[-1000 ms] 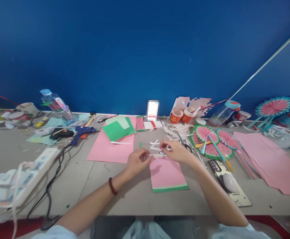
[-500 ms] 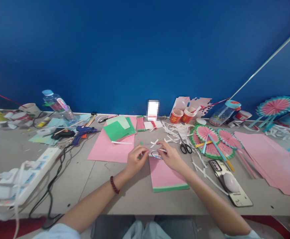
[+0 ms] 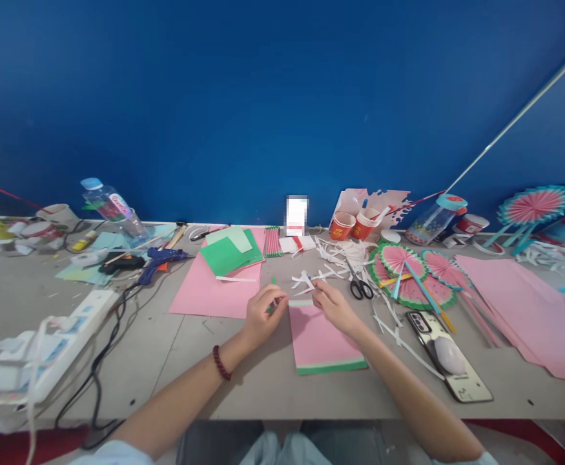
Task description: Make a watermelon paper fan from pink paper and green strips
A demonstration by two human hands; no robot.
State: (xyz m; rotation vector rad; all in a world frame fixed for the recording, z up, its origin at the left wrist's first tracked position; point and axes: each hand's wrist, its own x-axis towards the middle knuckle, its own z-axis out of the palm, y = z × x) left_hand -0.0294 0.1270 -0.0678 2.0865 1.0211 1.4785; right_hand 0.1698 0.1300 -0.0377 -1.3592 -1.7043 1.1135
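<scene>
The grey work table [image 3: 243,387] carried a large pink paper sheet [image 3: 205,294] left of centre. Nearer the person lay a smaller pink paper card with a green lower edge [image 3: 323,339]. At its top edge the left hand [image 3: 261,316] and the right hand [image 3: 333,305] faced each other with fingers curled in. Each pinched one end of a thin pale paper strip [image 3: 299,301] stretched between them along the card's top. Black-handled scissors [image 3: 359,287] lay just beyond the right hand.
</scene>
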